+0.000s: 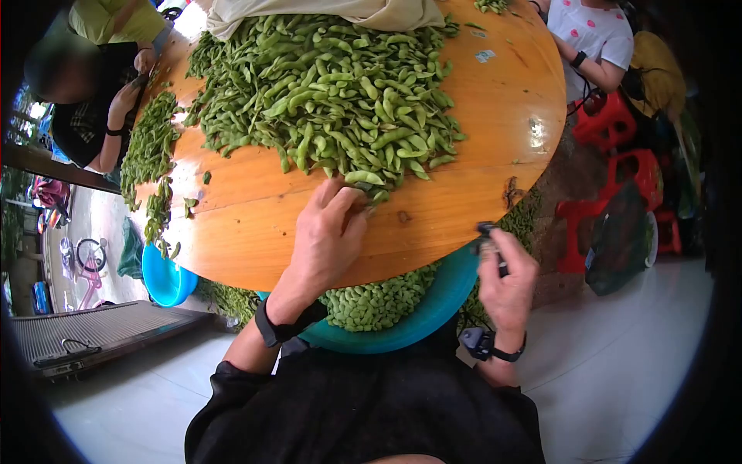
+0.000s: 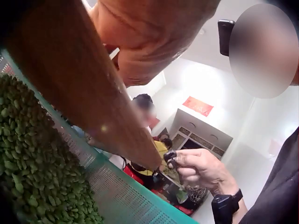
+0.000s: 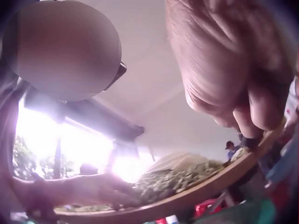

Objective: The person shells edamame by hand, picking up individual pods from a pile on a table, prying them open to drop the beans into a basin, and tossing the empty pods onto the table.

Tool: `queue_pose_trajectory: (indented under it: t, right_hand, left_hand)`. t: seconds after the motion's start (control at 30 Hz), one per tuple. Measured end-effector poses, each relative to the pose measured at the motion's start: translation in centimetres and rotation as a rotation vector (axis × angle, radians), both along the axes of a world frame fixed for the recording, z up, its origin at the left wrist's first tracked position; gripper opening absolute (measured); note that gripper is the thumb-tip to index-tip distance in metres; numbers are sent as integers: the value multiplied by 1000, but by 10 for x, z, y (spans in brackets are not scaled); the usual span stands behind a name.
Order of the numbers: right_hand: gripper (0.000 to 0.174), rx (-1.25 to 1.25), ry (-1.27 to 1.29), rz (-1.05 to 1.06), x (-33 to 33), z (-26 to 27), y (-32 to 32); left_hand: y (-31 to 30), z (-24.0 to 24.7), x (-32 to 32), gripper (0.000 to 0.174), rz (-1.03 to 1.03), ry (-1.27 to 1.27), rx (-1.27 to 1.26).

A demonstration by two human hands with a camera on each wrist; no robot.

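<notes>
Black object pinched in right hand, left hand at the pods

The right hand grips the black object between thumb and bent fingers, just off the table edge, right of centre in the head view. The left hand's fingers are bent at the near edge of the pods, in the middle of the frame; whether they pinch one, I cannot tell.

Green pods spread in a broad heap from there to the top of the frame, where a pale cloth covers the far side. A smaller pile lies along the table's left edge.

Below the near edge, between the forearms, a blue-green tub holds shelled beans. A blue basin sits at lower left, beneath the table's rim. Red stools stand at right. Other people are at the table, upper left and upper right.
</notes>
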State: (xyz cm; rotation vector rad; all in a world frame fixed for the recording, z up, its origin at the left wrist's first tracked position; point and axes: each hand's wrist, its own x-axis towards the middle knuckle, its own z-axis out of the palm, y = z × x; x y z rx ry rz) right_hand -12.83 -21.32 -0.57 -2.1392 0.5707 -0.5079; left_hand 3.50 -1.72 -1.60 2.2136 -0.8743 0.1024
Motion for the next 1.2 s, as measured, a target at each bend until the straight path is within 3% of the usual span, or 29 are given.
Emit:
queue_pose_trajectory:
  t: [0.07,0.1,0.17,0.2,0.27,0.43,0.6,0.7,0.8,0.87,0.93,0.97,1.0,1.03,1.07,1.2]
  right_hand:
    - [22,254,-18,134,14,3,17]
    - [24,396,-42,179,20,-1,25]
    - [26,729,23,253,32,1,37]
    - [26,730,23,252,38,1,41]
    - [29,1180,-16,332,46,-2,47]
    - [30,1255,-12,376,50,-9,50]
    - [30,1230,-5,374,53,-7,51]
    - [28,1345,-26,384,53,-11,50]
    - [26,1231,-20,393,52,-10,51]
    - [24,1017,-13,411,51,-6,50]
    - [22,1085,-66,428,49,-7,49]
    - [21,1151,-119,449,48,-8,48]
    - [21,1151,-120,446,47,-11,45]
    - [20,1310,-86,490,47,-14,38]
    - [19,1470,-51,536,46,-15,34]
    - [17,1411,-57,557,44,-9,33]
  left_hand:
    - [5,7,-6,12,-57,388,-184]
    - [6,10,-11,12,-63,391,-182]
    - [8,15,-21,11,-65,1053,-516]
    - [10,11,-24,12,-96,1045,-518]
    - [10,1,-31,11,-108,1003,-578]
    - [11,-7,-38,8,-85,853,-631]
    - [12,-9,-42,10,-50,854,-666]
    - [11,-9,-41,10,-47,840,-687]
    - [12,-8,-43,10,-66,843,-675]
    - [13,-7,-42,10,-73,858,-658]
    - [15,-7,-39,12,-126,1259,-817]
    - [15,-7,-39,12,-130,1261,-814]
    - [14,-9,-39,14,-236,1445,-934]
    - [14,-9,-39,16,-346,1625,-1055]
    - [14,-9,-38,16,-372,1673,-1077]
    - [12,-5,-35,19,-414,1684,-1020]
